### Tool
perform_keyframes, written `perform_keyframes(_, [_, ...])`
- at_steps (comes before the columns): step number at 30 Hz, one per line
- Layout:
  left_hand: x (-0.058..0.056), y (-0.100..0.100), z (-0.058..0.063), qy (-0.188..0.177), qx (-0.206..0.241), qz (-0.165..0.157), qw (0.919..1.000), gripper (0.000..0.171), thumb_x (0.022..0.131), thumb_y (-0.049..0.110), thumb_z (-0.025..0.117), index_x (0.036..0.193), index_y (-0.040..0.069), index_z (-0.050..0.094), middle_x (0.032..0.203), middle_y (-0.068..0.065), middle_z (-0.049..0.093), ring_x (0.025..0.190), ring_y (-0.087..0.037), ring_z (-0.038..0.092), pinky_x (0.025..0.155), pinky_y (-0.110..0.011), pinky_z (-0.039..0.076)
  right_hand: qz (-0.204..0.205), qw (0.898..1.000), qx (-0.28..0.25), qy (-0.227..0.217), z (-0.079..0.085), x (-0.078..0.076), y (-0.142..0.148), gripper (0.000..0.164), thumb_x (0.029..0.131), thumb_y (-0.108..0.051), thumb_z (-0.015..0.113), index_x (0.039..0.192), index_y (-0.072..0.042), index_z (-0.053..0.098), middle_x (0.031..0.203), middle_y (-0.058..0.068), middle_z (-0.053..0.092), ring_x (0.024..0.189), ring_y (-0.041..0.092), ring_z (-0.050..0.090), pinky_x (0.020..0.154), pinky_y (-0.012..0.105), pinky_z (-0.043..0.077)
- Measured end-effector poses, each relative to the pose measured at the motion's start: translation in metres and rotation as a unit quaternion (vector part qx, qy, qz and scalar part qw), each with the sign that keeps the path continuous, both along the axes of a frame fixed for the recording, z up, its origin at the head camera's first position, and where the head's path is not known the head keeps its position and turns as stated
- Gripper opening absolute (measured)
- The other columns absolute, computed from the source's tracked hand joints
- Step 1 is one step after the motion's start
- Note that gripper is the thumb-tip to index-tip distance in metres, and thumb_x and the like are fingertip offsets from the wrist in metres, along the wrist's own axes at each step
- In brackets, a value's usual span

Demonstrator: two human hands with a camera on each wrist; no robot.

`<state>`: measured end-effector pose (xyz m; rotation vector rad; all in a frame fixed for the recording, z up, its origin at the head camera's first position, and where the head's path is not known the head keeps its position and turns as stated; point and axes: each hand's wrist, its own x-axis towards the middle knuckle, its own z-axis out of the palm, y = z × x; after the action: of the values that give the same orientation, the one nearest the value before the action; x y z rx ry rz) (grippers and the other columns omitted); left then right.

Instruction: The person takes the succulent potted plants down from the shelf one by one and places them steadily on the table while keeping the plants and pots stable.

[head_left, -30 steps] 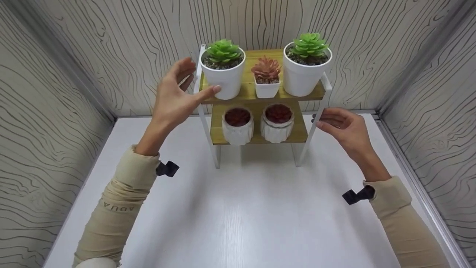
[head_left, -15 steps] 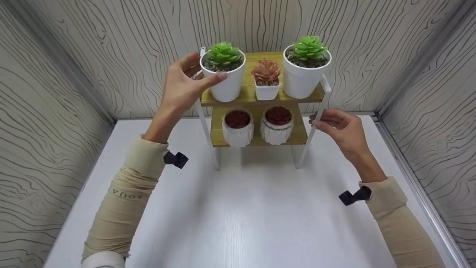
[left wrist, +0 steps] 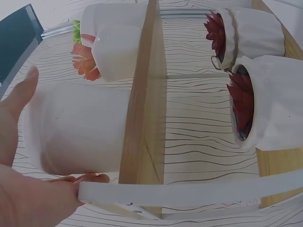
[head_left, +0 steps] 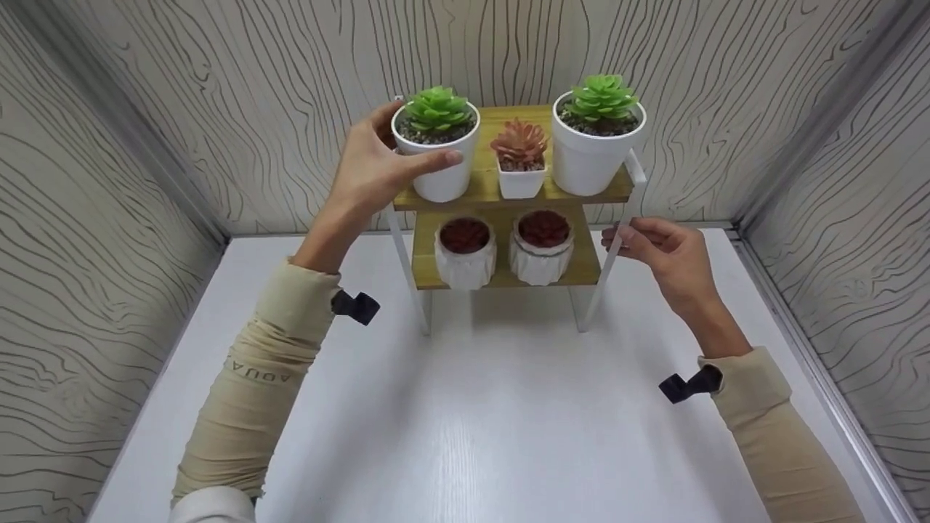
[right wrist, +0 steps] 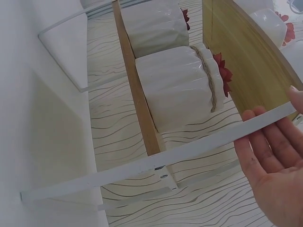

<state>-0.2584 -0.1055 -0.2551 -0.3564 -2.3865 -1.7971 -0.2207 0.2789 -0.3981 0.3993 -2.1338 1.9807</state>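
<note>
L white pot w/ green succulent (head_left: 443,184): far-L end of upper shelf (head_left: 486,176), upright, base on the wood. L hand (head_left: 369,165) spread wide round it, fingers behind its L side, thumb across near side, prob. because the pot is too broad for a narrow pinch. Firm grip or not: can't tell.

R hand (head_left: 679,261) pinches rack's R leg (head_left: 605,271) below upper shelf, fingers behind, thumb in front; likely steadies the frame.

Same shelf: small square pot w/ pink succulent (head_left: 522,186) mid, apart from both neighbours; R white pot w/ green succulent (head_left: 587,167) at R end. Matched big ones flank the small one, prob. for balance.

Lower shelf (head_left: 585,265): two white fluted pots, L one (head_left: 467,272) & R one (head_left: 541,269), dk-red succulents, side by side nr middle. Twine (right wrist: 205,75) round R one.

Rack stands on white surface (head_left: 465,407), nr the wood-grain back wall (head_left: 290,73).
</note>
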Motion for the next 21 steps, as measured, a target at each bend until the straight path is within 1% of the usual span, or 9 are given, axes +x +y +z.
perform_keyframes(2, [0.0,0.001,0.001,-0.004,-0.015,0.0,0.9999,0.101,0.075,0.027,0.097,0.158,0.006,0.042,0.15,-0.01,0.059,0.137,-0.018,0.058,0.117,-0.027,0.049,-0.003,1.0,-0.006,0.0,-0.001,0.0,-0.001,0.027,0.103,-0.01,0.067,0.119,0.011,0.071,0.104,0.007,0.083,0.101,0.019,0.08,0.093,0.029,0.063])
perform_keyframes(5, [0.001,0.003,0.003,-0.006,-0.033,0.0,0.9994,0.099,0.074,0.028,0.097,0.156,0.007,0.045,0.148,-0.01,0.061,0.135,-0.018,0.06,0.115,-0.028,0.05,-0.004,1.0,-0.01,0.004,-0.001,-0.001,-0.001,0.026,0.104,-0.01,0.066,0.118,0.01,0.072,0.103,0.007,0.083,0.102,0.019,0.079,0.093,0.03,0.063])
perform_keyframes(9, [0.0,0.004,0.008,-0.019,-0.04,0.004,0.999,0.098,0.072,0.028,0.099,0.153,0.007,0.047,0.145,-0.01,0.063,0.132,-0.019,0.061,0.114,-0.029,0.052,0.022,0.999,-0.017,0.018,0.001,-0.003,0.0,0.026,0.104,-0.01,0.065,0.119,0.011,0.071,0.104,0.007,0.082,0.102,0.019,0.079,0.093,0.028,0.063])
perform_keyframes(12, [0.0,0.006,0.01,-0.025,-0.04,-0.002,0.9989,0.093,0.071,0.026,0.1,0.149,0.008,0.052,0.14,-0.009,0.066,0.129,-0.019,0.063,0.112,-0.03,0.053,0.03,0.999,-0.016,0.022,0.001,-0.003,0.001,0.027,0.105,-0.012,0.065,0.119,0.01,0.071,0.105,0.006,0.082,0.103,0.018,0.079,0.094,0.026,0.062])
perform_keyframes(17, [-0.001,0.008,0.009,-0.024,-0.036,-0.011,0.999,0.083,0.07,0.024,0.1,0.141,0.013,0.059,0.135,-0.006,0.07,0.125,-0.017,0.065,0.114,-0.032,0.05,0.001,1.0,-0.009,0.007,0.0,-0.001,0.0,0.027,0.105,-0.013,0.064,0.118,0.008,0.073,0.104,0.005,0.082,0.103,0.019,0.079,0.093,0.028,0.063])
perform_keyframes(18, [-0.001,0.009,0.009,-0.027,-0.037,-0.009,0.9989,0.084,0.07,0.024,0.1,0.142,0.013,0.059,0.136,-0.006,0.07,0.126,-0.017,0.065,0.115,-0.032,0.05,-0.003,1.0,-0.011,0.005,0.0,-0.001,-0.001,0.026,0.105,-0.013,0.064,0.118,0.008,0.073,0.104,0.005,0.082,0.103,0.02,0.079,0.093,0.029,0.063])
perform_keyframes(21, [0.001,0.01,0.011,-0.046,-0.048,0.003,0.9978,0.094,0.071,0.027,0.1,0.149,0.012,0.05,0.143,-0.007,0.064,0.131,-0.016,0.061,0.118,-0.032,0.047,-0.003,1.0,-0.016,0.007,0.0,-0.001,0.0,0.027,0.106,-0.013,0.063,0.118,0.009,0.073,0.104,0.007,0.082,0.102,0.021,0.079,0.092,0.029,0.063])
